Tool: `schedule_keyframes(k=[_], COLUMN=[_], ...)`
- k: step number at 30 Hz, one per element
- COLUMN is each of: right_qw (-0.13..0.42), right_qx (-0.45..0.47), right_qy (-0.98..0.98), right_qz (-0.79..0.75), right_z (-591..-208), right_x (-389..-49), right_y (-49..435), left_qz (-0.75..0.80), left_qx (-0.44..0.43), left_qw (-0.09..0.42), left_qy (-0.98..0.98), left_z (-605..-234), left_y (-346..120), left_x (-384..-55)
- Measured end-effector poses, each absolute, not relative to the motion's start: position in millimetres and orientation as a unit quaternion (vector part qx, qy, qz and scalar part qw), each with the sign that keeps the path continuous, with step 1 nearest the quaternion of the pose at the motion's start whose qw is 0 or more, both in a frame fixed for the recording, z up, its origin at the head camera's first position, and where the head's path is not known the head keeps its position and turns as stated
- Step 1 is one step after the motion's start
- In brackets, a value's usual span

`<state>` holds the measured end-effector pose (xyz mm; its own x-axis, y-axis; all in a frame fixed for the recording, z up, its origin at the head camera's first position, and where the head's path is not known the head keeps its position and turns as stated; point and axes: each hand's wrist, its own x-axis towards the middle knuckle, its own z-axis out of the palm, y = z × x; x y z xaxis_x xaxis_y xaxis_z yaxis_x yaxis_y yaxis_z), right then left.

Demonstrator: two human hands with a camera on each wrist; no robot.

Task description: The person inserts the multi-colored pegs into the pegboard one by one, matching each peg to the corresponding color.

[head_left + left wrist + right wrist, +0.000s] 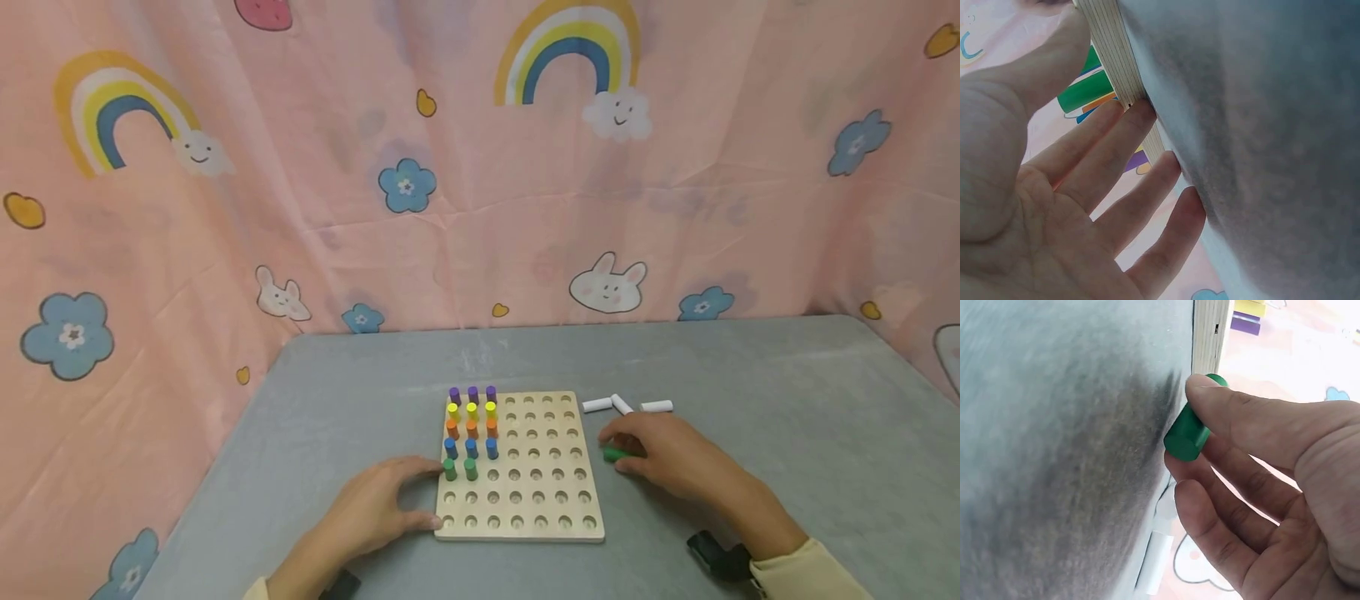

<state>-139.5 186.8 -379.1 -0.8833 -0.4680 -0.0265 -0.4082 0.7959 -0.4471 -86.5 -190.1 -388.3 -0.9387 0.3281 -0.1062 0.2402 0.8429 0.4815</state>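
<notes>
A square wooden pegboard [558, 496] with rows of round holes lies on the grey table. Its left columns carry upright pegs: three purple, three yellow, three orange, three blue, and two green pegs [470, 470]. My left hand [375, 504] rests at the board's left edge with fingers and thumb extended; in the left wrist view its fingertips [1141, 111] touch the wooden side. To the right of the board, my right hand [671, 454] pinches a loose green peg [1188, 432] between thumb and fingers, low over the table. The peg is tilted.
Three white pegs [657, 407] lie on the table beyond the right hand, near the board's upper right corner. A pink curtain [480, 233] printed with rainbows, flowers and rabbits hangs behind the grey table [360, 392].
</notes>
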Motion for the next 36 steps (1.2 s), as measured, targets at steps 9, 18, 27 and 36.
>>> schedule_keyframes(k=[9,18,27,36], right_qw=[0.038,0.016,0.014,0.016], right_qx=[-0.235,-0.229,-0.231,-0.224], right_qy=[0.940,0.939,0.940,0.943], right_qz=[-0.244,-0.255,-0.252,-0.245], right_z=[-376.0,-375.6,-374.4,-374.1], right_x=[-137.8,-137.4,-138.0,-138.7], right_y=[186.3,187.5,187.9,185.2], left_qz=[0.232,0.232,0.234,0.231], left_qx=[0.142,0.145,0.147,0.148], left_qw=[0.098,0.096,0.094,0.096], left_qy=[0.957,0.957,0.956,0.957], left_z=[-388.6,-388.4,-388.4,-388.9], left_y=[-190.8,-190.5,-191.3,-192.5], left_x=[-88.8,-89.2,-88.9,-89.3])
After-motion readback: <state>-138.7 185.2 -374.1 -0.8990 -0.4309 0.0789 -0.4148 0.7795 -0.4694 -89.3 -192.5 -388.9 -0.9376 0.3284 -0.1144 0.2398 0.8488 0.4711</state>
